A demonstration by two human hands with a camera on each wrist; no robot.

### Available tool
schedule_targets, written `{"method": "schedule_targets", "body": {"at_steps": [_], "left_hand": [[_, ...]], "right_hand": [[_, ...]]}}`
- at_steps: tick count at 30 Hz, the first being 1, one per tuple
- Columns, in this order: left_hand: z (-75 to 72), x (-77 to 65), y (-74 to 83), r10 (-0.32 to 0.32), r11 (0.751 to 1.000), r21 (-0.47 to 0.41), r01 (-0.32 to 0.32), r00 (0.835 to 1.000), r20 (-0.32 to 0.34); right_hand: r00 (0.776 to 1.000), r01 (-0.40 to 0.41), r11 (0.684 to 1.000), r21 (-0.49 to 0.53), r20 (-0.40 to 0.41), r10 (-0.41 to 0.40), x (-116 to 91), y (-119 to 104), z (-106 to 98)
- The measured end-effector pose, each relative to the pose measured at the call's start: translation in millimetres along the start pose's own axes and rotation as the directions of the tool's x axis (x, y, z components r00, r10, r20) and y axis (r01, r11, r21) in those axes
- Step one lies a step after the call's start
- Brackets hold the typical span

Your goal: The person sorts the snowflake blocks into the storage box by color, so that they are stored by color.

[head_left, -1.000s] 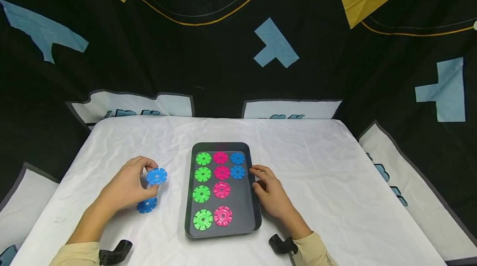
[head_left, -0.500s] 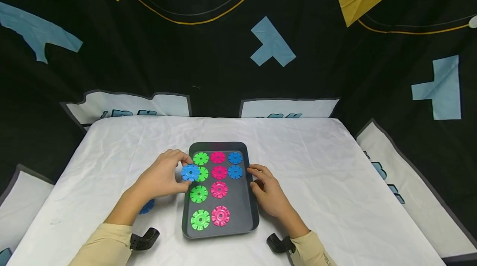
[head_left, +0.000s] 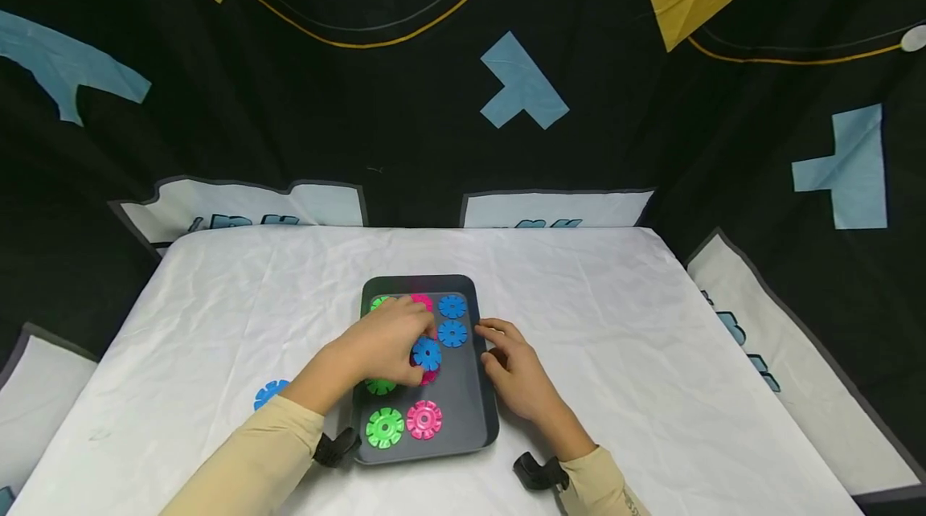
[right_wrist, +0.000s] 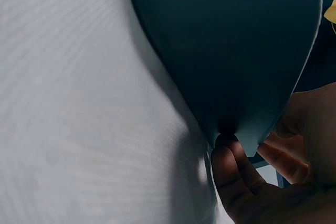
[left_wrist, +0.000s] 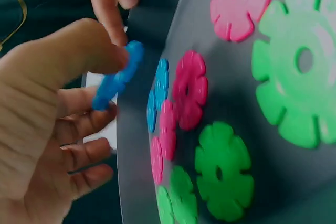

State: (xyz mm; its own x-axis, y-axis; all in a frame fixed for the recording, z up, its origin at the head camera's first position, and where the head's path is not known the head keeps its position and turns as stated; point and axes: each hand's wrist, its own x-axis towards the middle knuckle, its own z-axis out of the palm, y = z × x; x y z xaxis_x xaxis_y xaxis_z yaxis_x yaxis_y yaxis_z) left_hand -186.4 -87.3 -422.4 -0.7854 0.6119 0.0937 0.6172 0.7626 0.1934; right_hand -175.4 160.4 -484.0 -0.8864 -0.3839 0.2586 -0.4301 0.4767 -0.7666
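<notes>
My left hand (head_left: 379, 343) is over the dark grey tray (head_left: 463, 427), pinching a blue flower-shaped disc (head_left: 427, 354) between thumb and fingers. In the left wrist view the held blue disc (left_wrist: 119, 77) is tilted, apart from the tray floor. Beneath the hand lie pink and green notched discs, partly hidden; a green disc (head_left: 385, 427) and a pink disc (head_left: 424, 419) show at the near end. Two blue discs (head_left: 452, 320) lie at the far right. My right hand (head_left: 522, 371) rests its fingers against the tray's right wall (right_wrist: 236, 77).
Another blue disc (head_left: 271, 394) lies on the white cloth (head_left: 579, 299) left of the tray, partly behind the left forearm. A black curtain (head_left: 362, 122) with taped shapes hangs behind the table.
The left hand has carried the blue disc rightward from the cloth to above the tray's middle. The right hand keeps its place at the tray's side. The head view has shifted slightly.
</notes>
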Motion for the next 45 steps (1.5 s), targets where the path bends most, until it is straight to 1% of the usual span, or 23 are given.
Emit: {"method": "schedule_targets", "body": {"at_steps": [3, 5, 11, 14, 17, 20, 22, 25, 28, 30, 32, 35, 38, 42, 45], "left_hand": [[0.7, 9.9, 5.0, 0.006, 0.999, 0.046, -0.01, 0.997, 0.083], [1.5, 15.4, 7.6, 0.009, 0.998, 0.062, -0.017, 0.992, 0.122], [9.0, 26.2, 13.7, 0.026, 0.996, 0.081, -0.041, 0.984, 0.176], [13.4, 29.3, 16.9, 0.036, 0.993, 0.105, -0.057, 0.981, 0.191], [17.0, 30.1, 18.8, 0.045, 0.987, 0.14, -0.073, 0.98, 0.192], [18.7, 27.7, 18.2, 0.052, 0.985, 0.156, -0.079, 0.984, 0.17], [17.3, 24.3, 16.5, 0.06, 0.984, 0.158, -0.081, 0.989, 0.136], [11.5, 17.1, 12.3, 0.067, 0.988, 0.133, -0.074, 0.996, 0.059], [5.4, 8.6, 4.8, 0.045, 0.996, 0.077, -0.042, 0.998, -0.035], [1.2, 1.9, -1.2, 0.013, 1.0, 0.02, -0.011, 0.996, -0.092], [-3.0, -6.0, -7.7, -0.024, 1.0, -0.024, 0.021, 0.988, -0.154], [-7.5, -20.1, -17.5, -0.093, 0.994, -0.074, 0.077, 0.965, -0.246], [-9.5, -39.1, -27.3, -0.186, 0.981, -0.118, 0.157, 0.935, -0.301], [-7.4, -69.0, -40.4, -0.306, 0.948, -0.189, 0.258, 0.9, -0.309], [-2.7, -93.8, -51.0, -0.36, 0.927, -0.22, 0.303, 0.882, -0.304]], "right_hand": [[1.0, 0.0, 1.0, 0.002, 0.002, 0.0, 1, 0, 1], [1.0, 0.002, 1.0, 0.003, 0.006, -0.002, 1, 0, 1], [0.999, 0.011, 1.0, 0.007, 0.029, -0.011, 2, 0, 3], [0.999, 0.018, 1.0, 0.011, 0.031, -0.018, 2, -1, 4], [0.999, 0.023, 1.0, 0.013, 0.034, -0.023, 3, -3, 4], [0.999, 0.027, 1.0, 0.011, 0.038, -0.027, 3, -4, 5], [0.999, 0.025, 1.0, 0.007, 0.035, -0.026, 3, -5, 5], [1.0, 0.018, 1.0, 0.002, 0.023, -0.018, 3, -4, 5], [1.0, 0.008, 1.0, -0.007, 0.009, -0.008, 2, -3, 5], [1.0, 0.001, 1.0, -0.01, 0.004, -0.001, 2, -3, 4], [1.0, -0.006, 1.0, -0.014, 0.0, 0.006, 1, -2, 3], [1.0, -0.014, 1.0, -0.014, -0.004, 0.014, 0, -1, 2], [1.0, -0.013, 1.0, -0.013, -0.007, 0.013, -1, -1, 1], [1.0, -0.011, 1.0, -0.013, -0.006, 0.011, -1, 0, 1], [1.0, -0.009, 1.0, -0.01, 0.003, 0.009, -1, -1, 1]]}}
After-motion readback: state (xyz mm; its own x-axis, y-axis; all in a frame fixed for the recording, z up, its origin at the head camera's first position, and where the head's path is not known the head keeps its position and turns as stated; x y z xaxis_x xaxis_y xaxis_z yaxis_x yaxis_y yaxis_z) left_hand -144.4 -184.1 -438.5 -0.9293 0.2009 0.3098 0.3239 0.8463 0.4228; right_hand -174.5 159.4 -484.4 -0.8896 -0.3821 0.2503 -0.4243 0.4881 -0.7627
